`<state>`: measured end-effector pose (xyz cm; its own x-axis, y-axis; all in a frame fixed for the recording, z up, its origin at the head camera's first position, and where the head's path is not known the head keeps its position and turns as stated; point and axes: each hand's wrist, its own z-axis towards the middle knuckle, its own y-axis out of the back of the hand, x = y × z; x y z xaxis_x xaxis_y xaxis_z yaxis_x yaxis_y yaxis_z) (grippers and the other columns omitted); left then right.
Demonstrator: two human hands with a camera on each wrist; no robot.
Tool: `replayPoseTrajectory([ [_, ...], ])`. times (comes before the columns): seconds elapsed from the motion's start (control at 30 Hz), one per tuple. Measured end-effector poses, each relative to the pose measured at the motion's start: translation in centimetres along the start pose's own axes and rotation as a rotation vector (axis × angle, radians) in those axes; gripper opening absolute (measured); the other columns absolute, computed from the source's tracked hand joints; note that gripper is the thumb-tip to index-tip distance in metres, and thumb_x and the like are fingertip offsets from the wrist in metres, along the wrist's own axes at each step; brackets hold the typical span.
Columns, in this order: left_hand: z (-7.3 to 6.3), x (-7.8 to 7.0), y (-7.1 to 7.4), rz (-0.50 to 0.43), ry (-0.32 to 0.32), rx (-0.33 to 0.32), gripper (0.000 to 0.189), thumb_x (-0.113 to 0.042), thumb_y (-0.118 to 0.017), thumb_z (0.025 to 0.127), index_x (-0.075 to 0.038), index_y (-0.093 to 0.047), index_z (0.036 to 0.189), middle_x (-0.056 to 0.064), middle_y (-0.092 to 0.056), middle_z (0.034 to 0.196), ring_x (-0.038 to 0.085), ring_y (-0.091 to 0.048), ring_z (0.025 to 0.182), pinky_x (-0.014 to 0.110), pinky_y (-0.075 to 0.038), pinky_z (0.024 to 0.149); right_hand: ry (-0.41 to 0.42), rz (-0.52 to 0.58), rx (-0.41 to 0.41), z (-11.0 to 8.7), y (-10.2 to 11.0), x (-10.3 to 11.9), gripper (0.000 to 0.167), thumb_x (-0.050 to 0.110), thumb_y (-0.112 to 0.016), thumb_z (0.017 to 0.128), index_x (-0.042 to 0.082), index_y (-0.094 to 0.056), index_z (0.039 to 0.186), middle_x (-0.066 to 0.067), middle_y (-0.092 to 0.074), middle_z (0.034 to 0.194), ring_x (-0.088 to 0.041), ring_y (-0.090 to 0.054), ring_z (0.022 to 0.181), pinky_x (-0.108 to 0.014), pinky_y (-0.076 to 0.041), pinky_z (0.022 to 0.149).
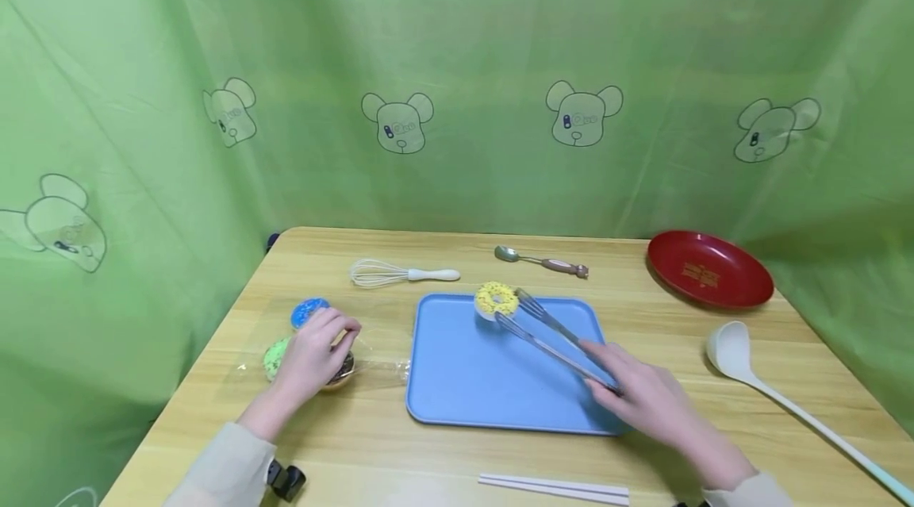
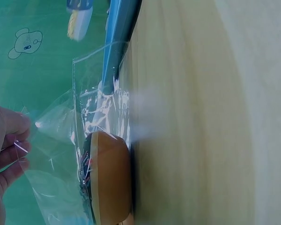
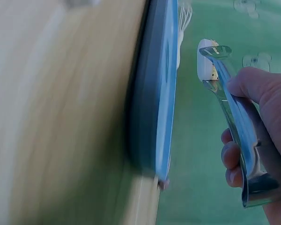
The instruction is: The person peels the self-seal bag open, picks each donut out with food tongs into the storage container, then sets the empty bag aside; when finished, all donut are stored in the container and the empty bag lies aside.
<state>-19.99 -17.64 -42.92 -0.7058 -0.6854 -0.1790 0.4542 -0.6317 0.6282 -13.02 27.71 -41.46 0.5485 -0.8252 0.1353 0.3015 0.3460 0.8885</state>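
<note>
My left hand (image 1: 310,356) pinches the upper layer of a clear plastic bag (image 2: 51,159) and lifts it off the table. Inside or under that film sit a brown-iced doughnut (image 2: 113,178), a green doughnut (image 1: 273,358) and a blue doughnut (image 1: 304,310), partly hidden by the hand. My right hand (image 1: 646,396) grips metal tongs (image 1: 550,352). Between the tong tips is a yellow-iced doughnut (image 1: 485,309) with dark sprinkles and a white base. It hangs above the far edge of the blue tray (image 1: 493,388), as the right wrist view shows.
Behind the tray lie a whisk (image 1: 428,274) and a spoon (image 1: 564,266). A red plate (image 1: 743,285) and a white ladle (image 1: 731,352) are on the right. Pale chopsticks (image 1: 553,489) lie near the front. A green curtain (image 1: 485,31) hangs behind the wooden table (image 1: 385,451).
</note>
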Motion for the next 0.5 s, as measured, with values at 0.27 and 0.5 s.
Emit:
replayPoseTrajectory([
  [0.27,0.0,0.0,0.0,-0.007,-0.002,-0.003,0.021,0.006,-0.076,0.068,-0.006,-0.067,0.082,-0.001,-0.062,0.080,0.014,-0.056,0.076,0.027,-0.050,0.066,-0.061,-0.023,-0.017,-2.8,1.3,-2.3,0.055,0.014,-0.077,0.073,0.006,-0.055,0.123,-0.012,-0.062,0.109,-0.029,-0.063,0.091,-0.045,-0.054,0.065],
  [0.5,0.3,-0.1,0.0,-0.015,-0.027,-0.011,0.021,0.007,-0.076,0.067,-0.006,-0.067,0.082,0.001,-0.062,0.080,0.014,-0.056,0.074,0.027,-0.050,0.066,-0.135,-0.028,0.014,-4.5,1.7,-3.2,0.053,0.015,-0.076,0.074,0.006,-0.055,0.122,-0.016,-0.062,0.109,-0.034,-0.061,0.094,-0.052,-0.052,0.065],
])
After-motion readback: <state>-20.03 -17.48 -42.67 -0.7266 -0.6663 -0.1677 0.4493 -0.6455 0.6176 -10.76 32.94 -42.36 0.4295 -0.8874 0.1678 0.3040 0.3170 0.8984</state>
